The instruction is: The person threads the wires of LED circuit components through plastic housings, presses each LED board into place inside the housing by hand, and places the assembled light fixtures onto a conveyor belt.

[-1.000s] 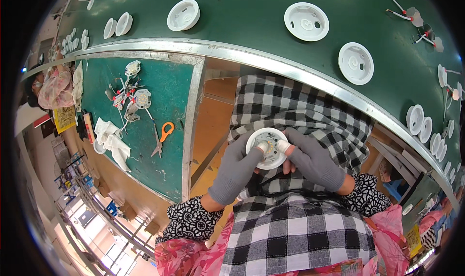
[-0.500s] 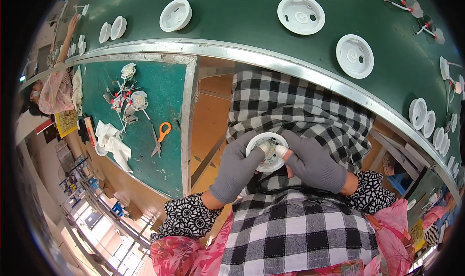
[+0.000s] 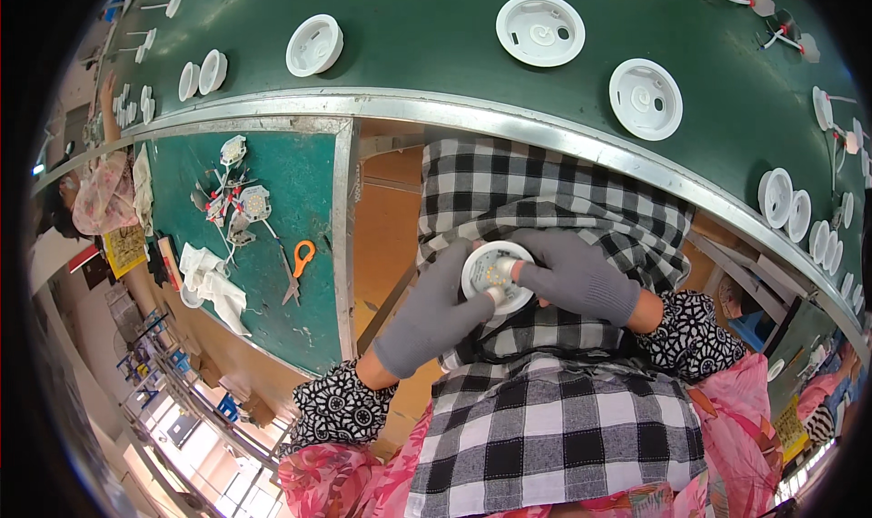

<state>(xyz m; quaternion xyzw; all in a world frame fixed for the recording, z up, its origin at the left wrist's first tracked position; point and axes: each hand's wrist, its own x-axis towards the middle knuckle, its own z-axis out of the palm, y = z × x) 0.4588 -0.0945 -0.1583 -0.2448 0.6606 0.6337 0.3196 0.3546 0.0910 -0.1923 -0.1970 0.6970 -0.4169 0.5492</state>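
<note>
White cup (image 3: 513,307): lying between both hands over the checked cloth (image 3: 554,418), mouth facing up, round, showing no long axis
Board (image 3: 483,271): sitting inside the cup
Left hand (image 3: 431,316): partly closing around the cup's left, thumb touching the board's lower right
Right hand (image 3: 579,279): gripping opposite, thumb resting upper right
Nearer hand: neither, both touching

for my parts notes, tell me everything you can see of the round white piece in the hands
The round white piece is a shallow, plastic-looking dish with a smooth rim. Inside sits a pale grey board bearing small yellowish dots. Its open face tilts up toward the camera, above the checked cloth. The left hand and right hand hold it from either side, their white-covered thumb tips over the board. Its underside is hidden.
</note>
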